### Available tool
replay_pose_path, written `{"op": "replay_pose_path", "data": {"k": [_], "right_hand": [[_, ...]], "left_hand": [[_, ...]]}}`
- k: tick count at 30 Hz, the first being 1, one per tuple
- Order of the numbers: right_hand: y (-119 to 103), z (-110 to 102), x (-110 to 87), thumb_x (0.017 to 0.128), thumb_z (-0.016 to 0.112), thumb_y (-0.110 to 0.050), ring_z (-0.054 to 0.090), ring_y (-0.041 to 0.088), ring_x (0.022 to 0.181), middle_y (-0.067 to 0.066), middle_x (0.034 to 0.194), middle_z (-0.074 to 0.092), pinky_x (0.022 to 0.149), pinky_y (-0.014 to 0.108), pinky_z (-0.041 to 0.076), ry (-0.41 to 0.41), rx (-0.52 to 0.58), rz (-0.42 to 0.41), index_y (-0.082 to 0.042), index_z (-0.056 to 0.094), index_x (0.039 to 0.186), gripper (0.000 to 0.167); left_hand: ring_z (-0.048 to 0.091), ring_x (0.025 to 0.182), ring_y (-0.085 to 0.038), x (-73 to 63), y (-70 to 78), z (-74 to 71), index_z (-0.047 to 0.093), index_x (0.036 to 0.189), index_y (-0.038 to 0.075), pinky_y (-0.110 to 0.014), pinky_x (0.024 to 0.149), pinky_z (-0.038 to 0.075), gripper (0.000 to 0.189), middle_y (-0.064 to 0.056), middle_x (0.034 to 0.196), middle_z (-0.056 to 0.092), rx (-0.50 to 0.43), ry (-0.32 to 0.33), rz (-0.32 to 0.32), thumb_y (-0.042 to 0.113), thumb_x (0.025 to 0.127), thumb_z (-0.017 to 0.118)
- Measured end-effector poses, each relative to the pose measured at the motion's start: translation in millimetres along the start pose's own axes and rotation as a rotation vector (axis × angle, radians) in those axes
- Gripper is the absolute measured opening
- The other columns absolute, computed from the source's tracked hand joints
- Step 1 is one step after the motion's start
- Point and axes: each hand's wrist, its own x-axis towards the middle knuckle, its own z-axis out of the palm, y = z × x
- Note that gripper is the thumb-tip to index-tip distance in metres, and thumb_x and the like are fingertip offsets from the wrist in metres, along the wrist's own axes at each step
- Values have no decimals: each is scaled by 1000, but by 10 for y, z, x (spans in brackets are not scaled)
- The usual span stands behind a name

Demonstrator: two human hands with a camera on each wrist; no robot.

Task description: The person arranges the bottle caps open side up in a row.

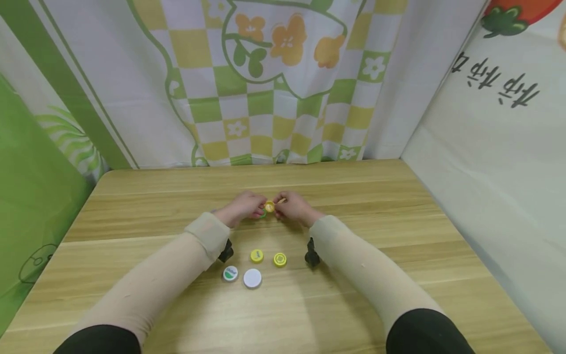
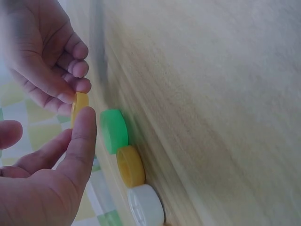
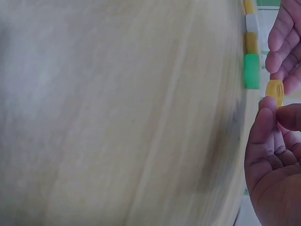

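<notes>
A small orange-yellow bottle cap (image 1: 269, 206) is held up between both hands near the middle of the table. My right hand (image 1: 294, 205) pinches it between thumb and fingertip. On its other side, the thumb and a finger of my left hand (image 1: 246, 204) also grip its edge. Close by on the table is a green cap (image 2: 114, 132), in a line with a yellow cap (image 2: 130, 165) and a white cap (image 2: 146, 205). In the head view the left hand and forearm hide most of that line.
Nearer the person lie two yellow caps (image 1: 257, 255) (image 1: 280, 259), a white cap with a green print (image 1: 230, 273) and a plain white cap (image 1: 252, 278). A patterned curtain (image 1: 265, 113) hangs behind the wooden table (image 1: 353, 196); a white cloth wall (image 1: 486, 162) borders its right side.
</notes>
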Motion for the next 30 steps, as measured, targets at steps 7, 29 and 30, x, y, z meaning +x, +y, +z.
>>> {"op": "replay_pose_path", "data": {"k": [7,29,30], "right_hand": [[15,-16,1,103,54,-1,63,14,72,10,86,67,63,20,53,24,-52,-3,4,62,114,14],[106,-30,33,99,56,1,61,12,71,8,83,67,63,20,53,44,-124,6,5,65,111,15],[106,-33,34,99,56,1,61,13,72,8,84,67,63,20,53,43,-129,5,5,65,112,16]], "left_hand": [[61,108,-28,41,8,38,59,122,-11,-37,97,55,37,-15,116,57,41,-7,1,20,109,45],[59,90,-21,153,-18,61,58,94,2,-35,81,57,28,-5,89,54,159,-47,6,24,108,47],[58,89,-20,160,-19,59,58,94,2,-34,80,56,28,-4,88,54,157,-48,4,23,108,47]]}}
